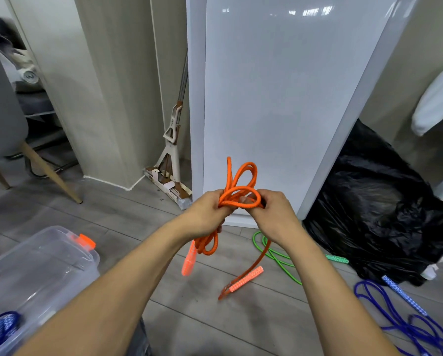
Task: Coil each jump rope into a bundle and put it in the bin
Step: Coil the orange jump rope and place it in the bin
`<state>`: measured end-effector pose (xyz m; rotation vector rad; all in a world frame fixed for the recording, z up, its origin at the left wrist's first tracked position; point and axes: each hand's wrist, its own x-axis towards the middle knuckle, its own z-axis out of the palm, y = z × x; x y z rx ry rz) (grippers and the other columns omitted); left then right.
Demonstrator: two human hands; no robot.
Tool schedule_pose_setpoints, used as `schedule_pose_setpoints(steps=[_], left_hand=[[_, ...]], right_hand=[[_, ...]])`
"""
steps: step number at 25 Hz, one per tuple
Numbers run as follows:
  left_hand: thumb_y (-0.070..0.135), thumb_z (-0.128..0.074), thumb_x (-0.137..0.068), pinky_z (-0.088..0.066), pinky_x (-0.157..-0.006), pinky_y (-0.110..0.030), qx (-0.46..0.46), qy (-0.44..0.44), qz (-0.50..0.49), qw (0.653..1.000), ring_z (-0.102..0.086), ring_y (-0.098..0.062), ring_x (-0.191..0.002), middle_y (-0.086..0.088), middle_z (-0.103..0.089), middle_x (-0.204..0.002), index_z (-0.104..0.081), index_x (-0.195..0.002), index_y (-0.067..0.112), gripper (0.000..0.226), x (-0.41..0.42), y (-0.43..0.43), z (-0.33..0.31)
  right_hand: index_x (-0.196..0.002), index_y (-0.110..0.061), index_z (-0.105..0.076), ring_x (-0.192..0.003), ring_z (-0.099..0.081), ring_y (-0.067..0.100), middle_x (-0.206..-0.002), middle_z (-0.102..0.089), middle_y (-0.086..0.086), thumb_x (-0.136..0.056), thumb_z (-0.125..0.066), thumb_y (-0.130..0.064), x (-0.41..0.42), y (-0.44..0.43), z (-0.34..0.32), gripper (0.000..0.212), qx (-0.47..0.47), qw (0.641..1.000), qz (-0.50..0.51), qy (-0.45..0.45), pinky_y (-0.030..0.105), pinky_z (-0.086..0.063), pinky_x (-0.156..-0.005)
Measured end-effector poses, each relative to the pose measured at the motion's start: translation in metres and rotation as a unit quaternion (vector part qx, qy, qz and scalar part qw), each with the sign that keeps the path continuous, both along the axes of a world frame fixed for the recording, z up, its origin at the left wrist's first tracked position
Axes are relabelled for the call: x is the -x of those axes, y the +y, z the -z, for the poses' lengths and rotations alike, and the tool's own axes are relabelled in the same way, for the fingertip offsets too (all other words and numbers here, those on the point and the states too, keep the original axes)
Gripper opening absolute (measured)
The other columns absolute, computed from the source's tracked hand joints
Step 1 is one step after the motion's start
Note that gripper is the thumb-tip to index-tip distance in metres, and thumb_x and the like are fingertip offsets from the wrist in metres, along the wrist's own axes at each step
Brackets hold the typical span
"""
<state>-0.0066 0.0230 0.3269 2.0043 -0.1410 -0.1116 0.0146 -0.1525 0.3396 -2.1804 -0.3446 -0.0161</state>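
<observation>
An orange jump rope [241, 176] is bunched in loops held up at chest height. My left hand [206, 214] grips the bundle from the left, and my right hand [272, 214] grips a strand wrapped across it. Loops stick up above my hands. Its two orange handles [188, 262] [246, 278] hang below, over the floor. A clear plastic bin [43, 268] with an orange latch stands at the lower left, with a coiled blue rope [2, 327] inside it. A green rope [279, 258] and a blue rope [405, 317] lie loose on the floor to the right.
A white panel [279, 98] leans against the wall straight ahead. A full black rubbish bag [374, 206] sits at the right. A mop [171, 155] stands in the corner. A grey chair [2, 129] with wooden legs is at the left.
</observation>
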Motion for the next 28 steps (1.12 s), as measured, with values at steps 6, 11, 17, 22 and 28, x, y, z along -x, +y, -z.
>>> schedule_pose_setpoints(steps=[6, 11, 17, 22, 28], left_hand=[[0.025, -0.05, -0.096, -0.05, -0.055, -0.04, 0.119, -0.032, -0.273, 0.954, -0.046, -0.024, -0.052, -0.006, -0.047, -0.063, -0.052, -0.081, 0.015, 0.018, -0.02, 0.016, 0.015], [0.007, -0.043, -0.099, -0.04, -0.043, -0.021, 0.305, 0.01, -0.438, 0.846, -0.046, -0.013, -0.043, -0.005, -0.046, -0.06, -0.052, -0.077, 0.009, 0.024, -0.025, 0.027, 0.011], [0.009, -0.047, -0.099, -0.043, -0.045, -0.024, 0.404, 0.104, -0.323, 0.849, -0.045, -0.012, -0.042, -0.004, -0.05, -0.066, -0.051, -0.084, 0.011, 0.016, -0.019, 0.009, 0.003], [0.016, -0.056, -0.099, -0.048, -0.056, -0.033, 0.374, 0.131, -0.246, 0.885, -0.051, -0.017, -0.054, -0.008, -0.058, -0.079, -0.058, -0.1, 0.007, 0.01, -0.011, -0.009, 0.002], [0.022, -0.057, -0.099, -0.049, -0.053, -0.028, 0.326, 0.112, -0.216, 0.913, -0.053, -0.016, -0.057, -0.008, -0.062, -0.077, -0.062, -0.091, 0.006, 0.018, -0.001, -0.022, -0.008]], right_hand=[[-0.095, -0.01, -0.075, -0.045, -0.05, 0.016, -0.061, -0.055, 0.002, -0.102, -0.047, -0.017, -0.006, -0.02, 0.006, 0.029, 0.019, 0.974, -0.085, 0.21, 0.026, -0.039, -0.049], [-0.087, -0.012, -0.066, -0.049, -0.057, 0.012, -0.058, -0.067, -0.001, -0.097, -0.06, -0.022, -0.018, -0.042, 0.008, 0.015, 0.075, 0.987, 0.05, 0.136, 0.027, -0.044, -0.056], [-0.082, -0.02, -0.065, -0.047, -0.053, 0.011, -0.058, -0.066, 0.002, -0.094, -0.067, -0.028, -0.001, -0.005, -0.002, 0.015, -0.149, 0.974, 0.167, -0.046, 0.027, -0.038, -0.051], [-0.109, -0.017, -0.071, -0.074, -0.058, 0.015, -0.083, -0.069, -0.002, -0.101, -0.05, -0.015, 0.008, 0.02, 0.006, 0.023, -0.037, 0.995, 0.07, -0.051, 0.027, -0.041, -0.068], [-0.105, -0.026, -0.055, -0.095, -0.069, 0.015, -0.1, -0.075, -0.004, -0.1, -0.05, -0.018, 0.019, 0.03, 0.013, 0.011, 0.013, 1.0, 0.002, 0.014, 0.031, -0.054, -0.078]])
